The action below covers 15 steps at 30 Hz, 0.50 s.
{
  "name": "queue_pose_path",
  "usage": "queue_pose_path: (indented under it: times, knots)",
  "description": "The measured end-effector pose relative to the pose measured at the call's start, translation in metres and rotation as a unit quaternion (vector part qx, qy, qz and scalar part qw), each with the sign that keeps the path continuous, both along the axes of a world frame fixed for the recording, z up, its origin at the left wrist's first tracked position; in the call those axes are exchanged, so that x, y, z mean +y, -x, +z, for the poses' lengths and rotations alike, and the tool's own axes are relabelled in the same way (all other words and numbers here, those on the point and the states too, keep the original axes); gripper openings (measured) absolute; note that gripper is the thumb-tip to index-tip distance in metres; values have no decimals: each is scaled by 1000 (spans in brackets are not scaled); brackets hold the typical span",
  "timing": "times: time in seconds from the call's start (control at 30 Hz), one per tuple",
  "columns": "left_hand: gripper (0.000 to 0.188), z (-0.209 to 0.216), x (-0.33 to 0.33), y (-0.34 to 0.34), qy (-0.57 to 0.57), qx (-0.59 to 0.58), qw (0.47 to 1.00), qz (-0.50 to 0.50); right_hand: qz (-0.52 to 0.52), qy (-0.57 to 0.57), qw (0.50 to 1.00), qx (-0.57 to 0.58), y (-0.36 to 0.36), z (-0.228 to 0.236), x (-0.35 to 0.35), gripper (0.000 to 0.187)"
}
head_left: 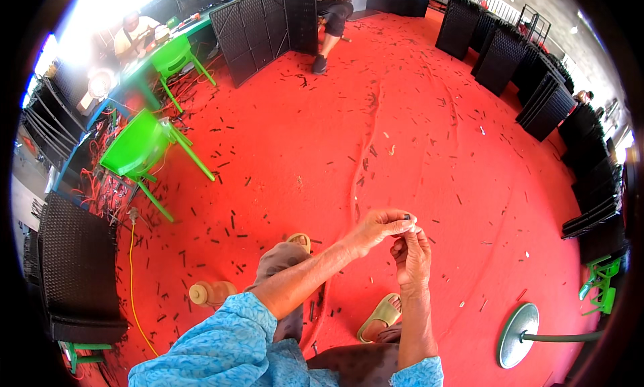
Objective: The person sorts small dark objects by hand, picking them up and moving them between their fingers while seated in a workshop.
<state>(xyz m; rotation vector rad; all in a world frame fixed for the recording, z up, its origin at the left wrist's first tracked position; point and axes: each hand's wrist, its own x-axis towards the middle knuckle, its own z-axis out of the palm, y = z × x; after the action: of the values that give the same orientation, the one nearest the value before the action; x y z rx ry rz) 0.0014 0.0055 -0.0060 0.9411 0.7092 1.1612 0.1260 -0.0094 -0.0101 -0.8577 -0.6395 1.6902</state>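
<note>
My left hand [381,229] is raised over the red floor, thumb and forefinger pinched together. A small dark piece [406,217] shows at those fingertips, too small to name. My right hand [412,257] comes up from below with its fingers curled. Its thumb and forefinger tips meet the left fingertips, and whatever they pinch is hidden. Below my hands are my knees, and both my feet wear tan sandals [384,316].
Dark strips litter the red floor [295,179]. Green chairs [142,145] and stacked black woven panels [77,266] stand at left, a bottle [211,293] near my foot. More panels [500,62] line the right, above a round stand base [520,335]. Two people sit at the far side.
</note>
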Motion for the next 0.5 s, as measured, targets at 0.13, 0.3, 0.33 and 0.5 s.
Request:
queue_pose_path:
  times: [0.13, 0.3, 0.33, 0.5]
  knots:
    - [23, -2, 0, 1, 33, -33, 999, 21, 12, 4, 1000, -7, 2, 4, -1, 13]
    - [23, -9, 2, 3, 26, -29, 999, 22, 18, 16, 1000, -13, 3, 5, -2, 16]
    - [24, -9, 2, 3, 27, -35, 999, 21, 18, 16, 1000, -13, 2, 4, -2, 16]
    - [23, -8, 2, 3, 20, -18, 999, 33, 24, 19, 999, -18, 2, 6, -3, 16]
